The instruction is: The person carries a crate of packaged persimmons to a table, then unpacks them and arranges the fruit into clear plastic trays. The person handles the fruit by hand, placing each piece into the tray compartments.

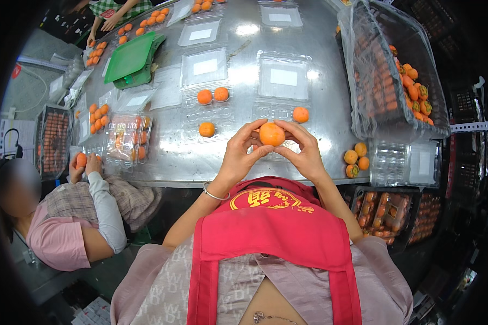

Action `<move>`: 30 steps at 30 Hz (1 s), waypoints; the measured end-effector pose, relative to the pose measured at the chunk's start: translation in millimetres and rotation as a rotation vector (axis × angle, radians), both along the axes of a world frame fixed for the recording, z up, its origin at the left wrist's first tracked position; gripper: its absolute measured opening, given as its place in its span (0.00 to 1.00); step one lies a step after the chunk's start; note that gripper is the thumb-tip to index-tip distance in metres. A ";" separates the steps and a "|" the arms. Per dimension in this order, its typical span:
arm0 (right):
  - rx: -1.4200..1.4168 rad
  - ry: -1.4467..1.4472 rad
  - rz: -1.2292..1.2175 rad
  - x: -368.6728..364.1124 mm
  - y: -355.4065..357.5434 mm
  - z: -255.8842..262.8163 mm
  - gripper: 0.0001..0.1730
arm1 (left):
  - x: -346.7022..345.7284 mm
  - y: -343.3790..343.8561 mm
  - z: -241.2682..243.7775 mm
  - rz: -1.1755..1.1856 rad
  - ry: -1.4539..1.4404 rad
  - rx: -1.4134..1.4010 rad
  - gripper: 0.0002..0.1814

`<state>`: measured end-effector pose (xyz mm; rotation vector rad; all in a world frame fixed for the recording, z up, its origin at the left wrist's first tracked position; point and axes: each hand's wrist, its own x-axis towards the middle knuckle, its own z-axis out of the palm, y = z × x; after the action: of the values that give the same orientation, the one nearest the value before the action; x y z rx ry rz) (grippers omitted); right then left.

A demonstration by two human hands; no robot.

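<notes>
An orange persimmon (272, 134) is held up between the fingertips and thumbs of my left hand (243, 148) and my right hand (304, 148), above the table's front part. Below it, partly hidden by my hands, lies an opened clear plastic clamshell (262, 92) whose lid carries a white label. One persimmon (301, 114) sits in its moulded tray, and a sliver of orange shows behind my left fingers. To the left, a second opened clamshell (190, 117) has three persimmons in and beside its tray.
A plastic-lined crate (384, 101) of persimmons stands on the metal table (321, 81) at right. Several loose persimmons (352, 170) and stacked empty clamshells (390, 162) lie near. A green scale (129, 59), a filled clamshell (127, 138) and a seated co-worker (69, 227) are at left; another person (120, 10) works beyond.
</notes>
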<state>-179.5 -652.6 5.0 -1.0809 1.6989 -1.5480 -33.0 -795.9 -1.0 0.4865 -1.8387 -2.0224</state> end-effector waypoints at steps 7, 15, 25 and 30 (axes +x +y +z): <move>-0.020 0.213 -0.083 7.6 3.6 10.0 0.34 | -0.3 2.1 8.3 0.005 0.007 -0.130 0.31; -0.040 0.301 -0.115 15.9 0.9 8.2 0.37 | 2.6 5.2 12.6 0.009 -0.069 0.082 0.27; -0.056 0.251 -0.141 15.3 2.6 2.0 0.36 | 3.1 1.2 -5.1 0.001 -0.020 0.313 0.23; -0.069 0.196 -0.129 14.5 1.5 -0.4 0.35 | 5.2 0.4 -9.8 -0.100 -0.083 0.694 0.27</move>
<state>-165.0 -651.1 4.6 -1.2134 1.8911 -1.6356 -27.9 -795.5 -10.8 0.6722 -1.1674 -2.7264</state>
